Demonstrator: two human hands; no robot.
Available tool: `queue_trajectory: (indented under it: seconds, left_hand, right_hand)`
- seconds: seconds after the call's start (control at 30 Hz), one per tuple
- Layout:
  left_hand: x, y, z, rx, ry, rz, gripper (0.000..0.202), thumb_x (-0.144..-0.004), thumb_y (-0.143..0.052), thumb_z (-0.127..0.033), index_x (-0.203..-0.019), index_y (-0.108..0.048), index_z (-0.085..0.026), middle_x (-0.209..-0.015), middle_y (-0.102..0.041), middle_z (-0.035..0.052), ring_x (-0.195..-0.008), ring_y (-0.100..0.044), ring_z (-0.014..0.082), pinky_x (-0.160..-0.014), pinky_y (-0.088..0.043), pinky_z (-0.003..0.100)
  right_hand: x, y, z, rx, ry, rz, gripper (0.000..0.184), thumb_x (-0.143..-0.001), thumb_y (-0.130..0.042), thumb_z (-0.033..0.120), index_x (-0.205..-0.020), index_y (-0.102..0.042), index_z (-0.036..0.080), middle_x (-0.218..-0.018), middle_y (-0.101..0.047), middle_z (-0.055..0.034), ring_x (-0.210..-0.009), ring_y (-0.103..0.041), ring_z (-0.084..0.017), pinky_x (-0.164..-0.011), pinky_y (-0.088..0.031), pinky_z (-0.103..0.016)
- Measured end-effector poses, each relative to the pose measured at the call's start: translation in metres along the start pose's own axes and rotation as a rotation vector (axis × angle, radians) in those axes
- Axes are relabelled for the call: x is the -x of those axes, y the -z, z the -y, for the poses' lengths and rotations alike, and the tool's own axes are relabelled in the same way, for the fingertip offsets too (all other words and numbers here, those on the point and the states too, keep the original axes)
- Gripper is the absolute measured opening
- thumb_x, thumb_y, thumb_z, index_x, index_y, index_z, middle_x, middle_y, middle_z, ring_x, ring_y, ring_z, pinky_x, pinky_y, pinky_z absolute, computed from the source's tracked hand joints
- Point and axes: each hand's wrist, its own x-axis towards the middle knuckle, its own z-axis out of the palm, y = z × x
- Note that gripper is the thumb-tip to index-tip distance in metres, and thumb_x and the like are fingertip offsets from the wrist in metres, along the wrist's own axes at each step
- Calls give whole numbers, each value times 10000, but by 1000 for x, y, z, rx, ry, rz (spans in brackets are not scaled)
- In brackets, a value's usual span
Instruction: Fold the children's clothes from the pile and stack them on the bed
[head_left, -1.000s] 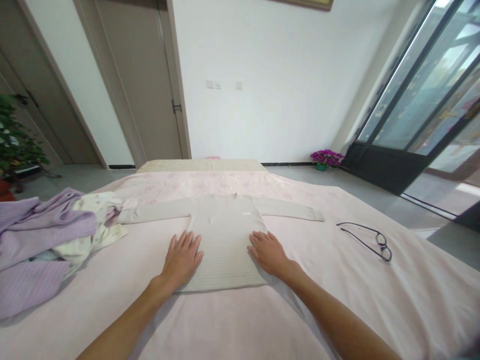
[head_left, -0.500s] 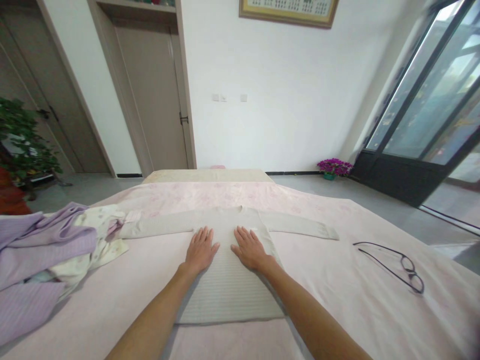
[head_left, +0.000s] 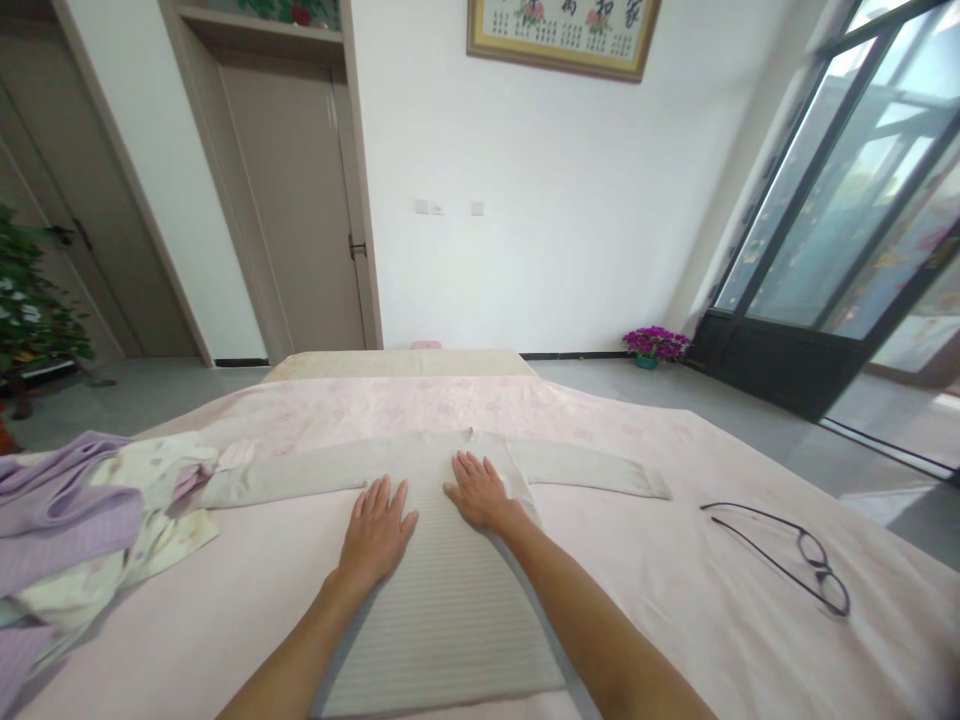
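A beige ribbed sweater (head_left: pixel 442 600) lies flat on the pink bed sheet (head_left: pixel 675 580), with both sleeves stretched out sideways. My left hand (head_left: pixel 376 530) rests palm down on the sweater's left chest, fingers stretched out. My right hand (head_left: pixel 477 490) lies flat higher up, near the neckline, fingers spread. Neither hand holds anything.
A heap of purple and cream clothes (head_left: pixel 82 520) lies at the left edge of the bed. A pair of dark glasses (head_left: pixel 795 555) rests on the sheet at the right. Beyond the bed are doors, a potted plant (head_left: pixel 30 310), magenta flowers (head_left: pixel 654 343) and glass sliding doors.
Both hands slid from the sweater's outer edges inward and up toward the neckline. The view tilted upward, showing more of the wall and the framed picture.
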Motion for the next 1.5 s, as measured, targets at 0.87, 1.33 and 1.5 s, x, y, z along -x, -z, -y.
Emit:
queue_trajectory:
  seconds: [0.87, 1.33, 1.5]
  left_hand:
    - [1, 0, -2, -93, -6, 44, 623, -963, -324, -496, -1501, -353, -183, -1565, -307, 150, -1448, -267, 274, -1172, -121, 445]
    - [0, -1, 0, -14, 14, 38, 620, -960, -321, -502, -1495, -366, -191, -1568, -295, 149, -1456, -251, 274, -1175, -121, 464]
    - [0, 0, -1, -15, 13, 21, 618, -961, -309, -502, -1491, -379, -192, -1564, -304, 152, -1457, -247, 280, -1175, -130, 469]
  right_hand:
    - [134, 52, -293, 264, -787, 13, 664, -986, -128, 469, -1552, -166, 125, -1617, -102, -92, -1488, -78, -250, -1178, -56, -504]
    - [103, 44, -262, 288, -762, 6, 631, -993, -175, 442, -1541, -219, 132, -1608, -153, -129, -1476, -135, -269, -1154, -120, -530]
    - [62, 59, -228, 273, -811, -107, 648, -987, -236, 458, -1493, -318, 62, -1570, -244, -197, -1460, -180, -292, -1146, -123, -535]
